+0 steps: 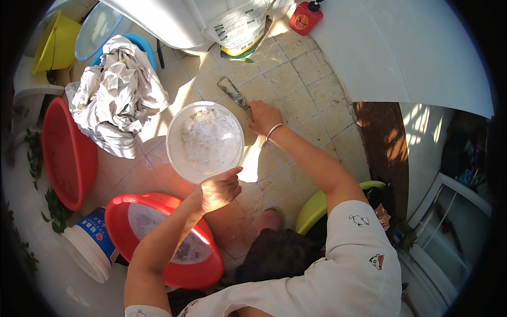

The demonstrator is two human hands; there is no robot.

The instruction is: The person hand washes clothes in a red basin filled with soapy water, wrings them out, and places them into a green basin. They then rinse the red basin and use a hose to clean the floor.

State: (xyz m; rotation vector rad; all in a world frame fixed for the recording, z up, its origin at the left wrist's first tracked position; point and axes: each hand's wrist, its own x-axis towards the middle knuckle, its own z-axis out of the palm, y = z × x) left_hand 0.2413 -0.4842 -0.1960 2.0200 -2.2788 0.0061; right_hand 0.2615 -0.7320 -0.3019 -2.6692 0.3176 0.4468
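A round white bucket [174, 156] sits on the floor in front of me, with lumpy white powder [212, 138] inside. My left hand [222, 191] grips the near rim of this bucket, its thumb or finger lying along the edge. To the right of the bucket, my right hand [266, 118] is closed around the end of a flat, scraper-like tool [233, 92]. Grey-white residue coats the tool, which points away from me to the upper left, outside the bucket. The fingers around its handle hide that end.
Left of my left arm stands a red basin [216, 273] of sudsy water. Crumpled white cloth [122, 91] heaps over a blue basin [146, 47]. Another red basin [89, 166] leans at left, near a white-and-blue pail [89, 237]. A plastic bag [239, 29] and red pump bottle [305, 18] stand ahead.
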